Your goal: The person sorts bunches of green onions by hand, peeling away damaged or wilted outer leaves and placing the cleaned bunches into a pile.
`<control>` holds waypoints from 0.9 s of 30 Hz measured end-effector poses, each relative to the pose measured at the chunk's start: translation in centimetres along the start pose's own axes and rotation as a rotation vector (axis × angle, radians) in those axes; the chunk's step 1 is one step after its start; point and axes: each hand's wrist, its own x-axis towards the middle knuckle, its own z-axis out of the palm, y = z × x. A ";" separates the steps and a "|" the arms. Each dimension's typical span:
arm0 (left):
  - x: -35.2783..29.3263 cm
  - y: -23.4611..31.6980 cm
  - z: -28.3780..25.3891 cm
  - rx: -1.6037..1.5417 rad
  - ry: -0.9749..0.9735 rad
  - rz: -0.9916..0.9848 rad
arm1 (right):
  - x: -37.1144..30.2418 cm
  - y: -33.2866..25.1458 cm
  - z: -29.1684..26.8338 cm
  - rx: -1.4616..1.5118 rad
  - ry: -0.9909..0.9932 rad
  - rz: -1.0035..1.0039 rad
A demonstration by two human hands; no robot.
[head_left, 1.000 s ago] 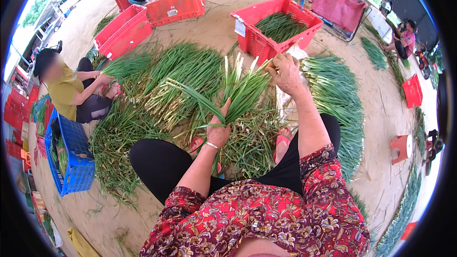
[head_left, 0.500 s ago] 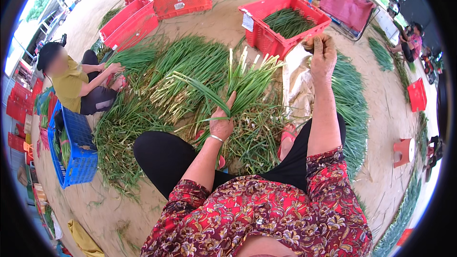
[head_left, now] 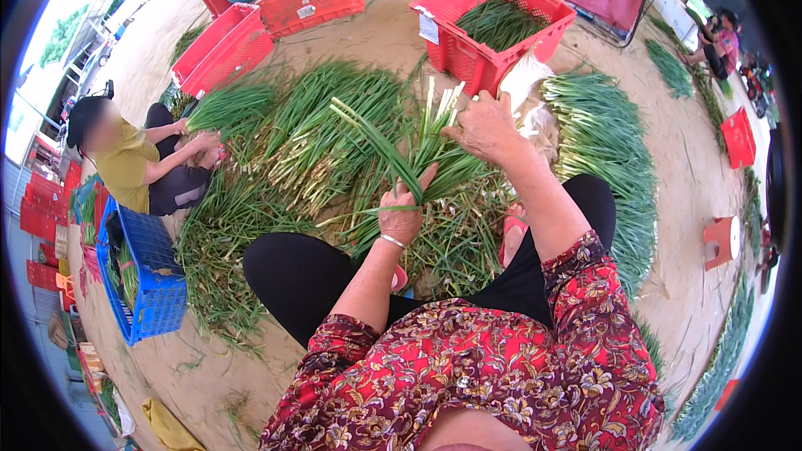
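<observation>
My left hand [head_left: 403, 213] is closed around a bunch of garlic chives [head_left: 443, 159], its white stem ends pointing away from me. A few broad green leaves stick out to the left over that hand. At the right side of the bunch's white ends is my right hand [head_left: 489, 128], its fingers bent in against the stems; its fingertips are partly hidden. Below the bunch lies a heap of loose leaves and trimmings [head_left: 455, 238] between my feet. More chives [head_left: 334, 134] are piled just beyond my left hand.
Trimmed chives [head_left: 606, 167] lie in a long row at my right, beside a whitish sack [head_left: 528, 100]. A red crate [head_left: 480, 63] holding chives stands ahead. At left are a blue crate [head_left: 159, 284] and a co-worker [head_left: 125, 159] handling chives. A stool [head_left: 720, 244] stands far right.
My right hand has come down and left from its raised place beside the red crate to the stem ends. The left hand still grips the bunch. The co-worker's hands have shifted slightly.
</observation>
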 end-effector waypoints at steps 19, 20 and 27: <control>-0.2 -0.9 1.0 -0.292 -0.047 -0.114 | -0.4 6.2 -1.9 2.477 0.021 0.043; -0.4 -1.5 1.3 -0.303 -0.023 -0.108 | -0.8 6.8 -3.3 2.527 0.088 0.106; -0.1 -2.3 1.0 -0.252 -0.009 -0.167 | -3.0 7.6 -3.4 1.773 -0.201 -0.105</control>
